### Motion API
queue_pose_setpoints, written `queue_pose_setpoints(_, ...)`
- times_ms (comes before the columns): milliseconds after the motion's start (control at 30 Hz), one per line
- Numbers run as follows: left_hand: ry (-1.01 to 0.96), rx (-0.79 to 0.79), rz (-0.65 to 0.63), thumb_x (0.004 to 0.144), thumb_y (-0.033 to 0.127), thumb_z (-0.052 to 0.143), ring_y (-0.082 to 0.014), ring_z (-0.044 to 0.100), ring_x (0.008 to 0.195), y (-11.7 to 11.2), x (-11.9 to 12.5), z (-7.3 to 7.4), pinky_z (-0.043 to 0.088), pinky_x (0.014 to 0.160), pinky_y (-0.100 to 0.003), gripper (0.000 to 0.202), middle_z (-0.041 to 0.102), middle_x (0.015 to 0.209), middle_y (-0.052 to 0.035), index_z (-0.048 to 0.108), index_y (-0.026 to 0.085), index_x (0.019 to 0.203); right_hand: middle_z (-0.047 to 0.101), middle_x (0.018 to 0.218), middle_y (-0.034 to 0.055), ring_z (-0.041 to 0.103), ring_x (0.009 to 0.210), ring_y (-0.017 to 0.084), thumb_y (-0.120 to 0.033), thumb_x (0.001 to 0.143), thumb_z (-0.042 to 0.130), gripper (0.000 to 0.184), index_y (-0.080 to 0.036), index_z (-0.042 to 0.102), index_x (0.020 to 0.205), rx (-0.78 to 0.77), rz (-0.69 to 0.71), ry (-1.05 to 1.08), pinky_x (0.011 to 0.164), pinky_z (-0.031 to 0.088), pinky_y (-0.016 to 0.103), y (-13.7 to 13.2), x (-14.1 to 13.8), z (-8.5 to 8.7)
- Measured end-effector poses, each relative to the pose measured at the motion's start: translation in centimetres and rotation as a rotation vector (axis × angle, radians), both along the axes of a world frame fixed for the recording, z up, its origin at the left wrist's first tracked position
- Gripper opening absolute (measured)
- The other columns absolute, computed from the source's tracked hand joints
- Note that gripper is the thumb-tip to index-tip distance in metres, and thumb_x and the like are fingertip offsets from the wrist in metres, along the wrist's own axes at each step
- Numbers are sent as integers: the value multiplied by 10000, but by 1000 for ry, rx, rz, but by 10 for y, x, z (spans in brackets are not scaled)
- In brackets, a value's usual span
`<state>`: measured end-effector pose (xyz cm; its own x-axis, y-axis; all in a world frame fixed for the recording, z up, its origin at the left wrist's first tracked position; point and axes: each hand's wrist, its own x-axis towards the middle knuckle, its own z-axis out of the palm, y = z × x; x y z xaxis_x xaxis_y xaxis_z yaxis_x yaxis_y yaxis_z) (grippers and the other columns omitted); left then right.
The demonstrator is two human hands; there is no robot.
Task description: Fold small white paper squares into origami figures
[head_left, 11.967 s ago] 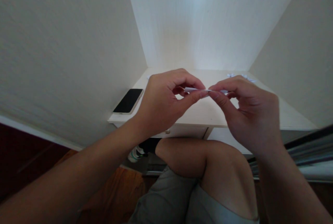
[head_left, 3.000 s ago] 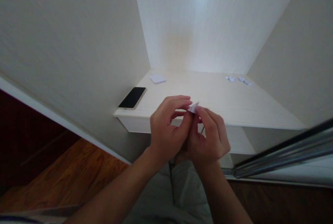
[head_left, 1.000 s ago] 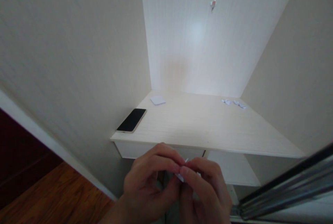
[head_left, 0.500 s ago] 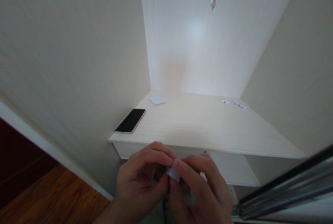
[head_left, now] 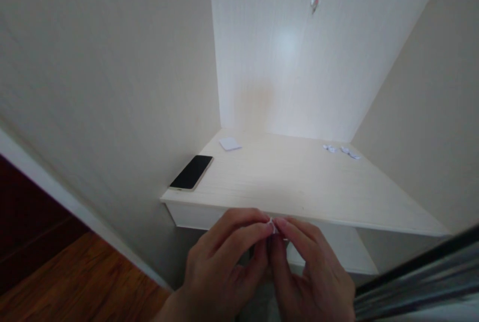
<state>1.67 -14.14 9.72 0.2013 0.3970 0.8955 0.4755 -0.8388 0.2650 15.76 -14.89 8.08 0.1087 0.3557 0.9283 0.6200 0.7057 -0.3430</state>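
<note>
My left hand (head_left: 220, 267) and my right hand (head_left: 310, 272) meet low in the picture, in front of the pale shelf edge (head_left: 262, 211). Their fingertips pinch a small folded piece of white paper (head_left: 272, 223) between them; only a sliver of it shows. Both hands are closed round it, thumbs and forefingers pressed together.
A black phone (head_left: 191, 172) lies at the shelf's front left corner. A small white paper square (head_left: 229, 144) sits at the back left, and several small folded white bits (head_left: 340, 151) at the back right. Walls close in on three sides. A dark sliding rail (head_left: 415, 282) crosses the lower right.
The hands have kept working the paper close together; the paper is now pinched tighter and less of it shows. The view has shifted slightly right.
</note>
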Motion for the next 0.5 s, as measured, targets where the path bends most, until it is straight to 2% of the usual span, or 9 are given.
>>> queue_pose_setpoints(167,-17,37,36,811,-20,655,-119,713,843,-2,5,-4,621,785,-167,264,729,918,-46,679,167,996,762,826,18,737,688,166,-123,921,662,202,-248,690,1077,52,-77,16,582,624,240,-2,-2,-4)
queue_pose_setpoints(233,-21,36,36,807,-25,648,-118,710,832,-3,4,-5,623,769,-168,277,725,916,-42,672,170,1003,751,811,19,714,653,166,-133,921,670,198,-256,682,1076,64,-62,46,546,614,248,-2,-4,-5)
queue_pose_setpoints(400,23,38,-13,822,21,694,-151,716,871,-4,-5,-6,651,771,-222,284,729,946,-52,668,188,1051,745,858,38,720,722,163,-72,892,657,263,-224,656,1107,43,151,133,598,629,250,-1,-5,-3)
queue_pose_setpoints(500,35,31,-69,841,65,711,-180,727,913,-3,-13,-8,667,792,-263,273,739,971,-62,669,209,1069,754,917,58,742,789,179,-66,890,618,278,-215,644,1123,-7,249,105,638,648,272,-1,-3,0)
